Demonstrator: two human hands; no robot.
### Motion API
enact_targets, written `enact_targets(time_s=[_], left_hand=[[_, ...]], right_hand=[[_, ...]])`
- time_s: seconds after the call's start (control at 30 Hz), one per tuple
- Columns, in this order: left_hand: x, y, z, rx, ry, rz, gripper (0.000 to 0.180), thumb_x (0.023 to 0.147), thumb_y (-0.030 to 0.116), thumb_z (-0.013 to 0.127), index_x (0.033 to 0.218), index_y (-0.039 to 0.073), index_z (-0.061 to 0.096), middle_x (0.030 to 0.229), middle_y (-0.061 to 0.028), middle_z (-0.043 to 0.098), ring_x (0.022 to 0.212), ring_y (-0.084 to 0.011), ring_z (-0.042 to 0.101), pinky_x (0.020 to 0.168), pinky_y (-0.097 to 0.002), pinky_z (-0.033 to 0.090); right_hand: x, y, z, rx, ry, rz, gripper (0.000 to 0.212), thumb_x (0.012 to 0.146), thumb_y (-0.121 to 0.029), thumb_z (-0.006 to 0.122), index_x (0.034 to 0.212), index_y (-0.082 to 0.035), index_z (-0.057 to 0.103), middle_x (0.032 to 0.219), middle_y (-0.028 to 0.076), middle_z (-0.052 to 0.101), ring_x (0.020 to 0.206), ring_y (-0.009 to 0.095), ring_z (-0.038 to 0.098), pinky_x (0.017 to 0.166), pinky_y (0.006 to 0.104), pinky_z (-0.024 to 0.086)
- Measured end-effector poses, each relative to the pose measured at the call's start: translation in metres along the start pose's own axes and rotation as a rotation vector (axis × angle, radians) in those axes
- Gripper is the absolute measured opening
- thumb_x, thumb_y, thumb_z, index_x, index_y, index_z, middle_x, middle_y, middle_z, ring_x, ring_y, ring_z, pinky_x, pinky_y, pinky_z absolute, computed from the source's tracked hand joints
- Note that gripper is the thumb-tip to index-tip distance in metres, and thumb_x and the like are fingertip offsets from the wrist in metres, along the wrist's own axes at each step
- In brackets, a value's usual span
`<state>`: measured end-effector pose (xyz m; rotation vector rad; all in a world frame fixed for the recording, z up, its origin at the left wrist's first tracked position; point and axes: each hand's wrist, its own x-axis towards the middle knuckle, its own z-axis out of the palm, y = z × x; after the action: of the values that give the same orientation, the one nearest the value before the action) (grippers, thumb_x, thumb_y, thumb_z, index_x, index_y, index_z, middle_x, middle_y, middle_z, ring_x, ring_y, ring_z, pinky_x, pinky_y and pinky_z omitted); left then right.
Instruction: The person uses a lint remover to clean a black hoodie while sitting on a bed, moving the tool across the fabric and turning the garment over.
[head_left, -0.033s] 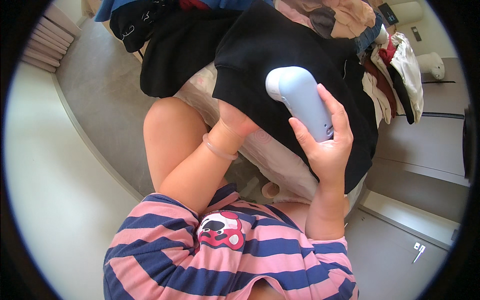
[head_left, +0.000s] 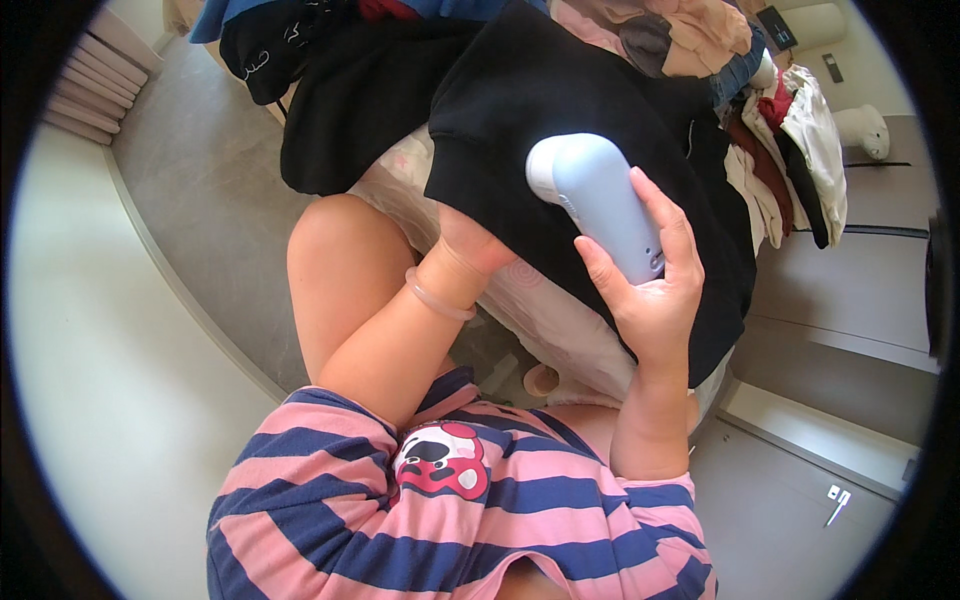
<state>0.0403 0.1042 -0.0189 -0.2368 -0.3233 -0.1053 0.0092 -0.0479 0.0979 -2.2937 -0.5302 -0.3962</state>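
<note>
I see the person's left forearm (head_left: 395, 345) slanting up and inward beside the bare left thigh (head_left: 338, 275), the wrist (head_left: 450, 268) leading into a left hand (head_left: 476, 240) that shows only near its heel; the fingers are hidden, so I can't tell how they stand. The right forearm (head_left: 652, 410) rises nearly upright, lifting the right hand (head_left: 660, 305) out in front of the body. Its grip is closed, the thumb (head_left: 603, 272) along the left side and one long finger along the right, both tips pointing up and leftward; the other fingers are mostly out of sight.
</note>
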Motion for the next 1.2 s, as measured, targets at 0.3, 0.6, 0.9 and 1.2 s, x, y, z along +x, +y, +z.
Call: enact_targets(time_s=[0.3,0.6,0.9,1.2], left_hand=[[-0.008,0.002,-0.026,0.085,0.077,-0.056,0.061,0.103,0.054,0.034,0.133,0.005,0.054,0.131,-0.0156,0.062,0.118,-0.0297,0.061,0.103,-0.0446,0.049],[-0.012,0.003,-0.026,0.123,0.09,0.007,0.057,0.104,0.05,0.041,0.141,0.006,0.049,0.138,-0.0141,0.058,0.123,-0.031,0.057,0.106,-0.0446,0.046],[-0.014,0.013,-0.041,0.262,0.112,0.03,0.06,0.106,0.049,0.035,0.149,0.007,0.041,0.15,-0.0128,0.048,0.133,-0.0316,0.049,0.113,-0.0423,0.041],[0.009,0.03,-0.027,0.671,0.347,0.115,0.051,0.109,0.033,0.036,0.152,0.006,0.037,0.157,-0.0109,0.039,0.143,-0.0293,0.038,0.119,-0.0407,0.033]], right_hand=[[0.004,-0.005,0.007,0.081,-0.138,-0.035,0.065,0.073,-0.017,0.087,0.132,-0.009,0.063,0.12,0.017,0.066,0.107,0.03,0.066,0.089,0.0395,0.054],[-0.011,-0.005,0.0,0.041,-0.084,0.071,0.062,0.074,-0.017,0.086,0.131,-0.008,0.063,0.119,0.019,0.066,0.106,0.034,0.065,0.09,0.041,0.053],[-0.045,0.012,-0.004,-0.048,0.014,-0.002,0.063,0.073,-0.024,0.087,0.129,-0.009,0.064,0.12,0.016,0.066,0.104,0.033,0.065,0.089,0.042,0.055],[-0.116,0.04,-0.049,-0.209,-0.006,0.214,0.061,0.077,-0.031,0.084,0.132,-0.013,0.063,0.12,0.015,0.066,0.106,0.033,0.066,0.09,0.0419,0.056]])
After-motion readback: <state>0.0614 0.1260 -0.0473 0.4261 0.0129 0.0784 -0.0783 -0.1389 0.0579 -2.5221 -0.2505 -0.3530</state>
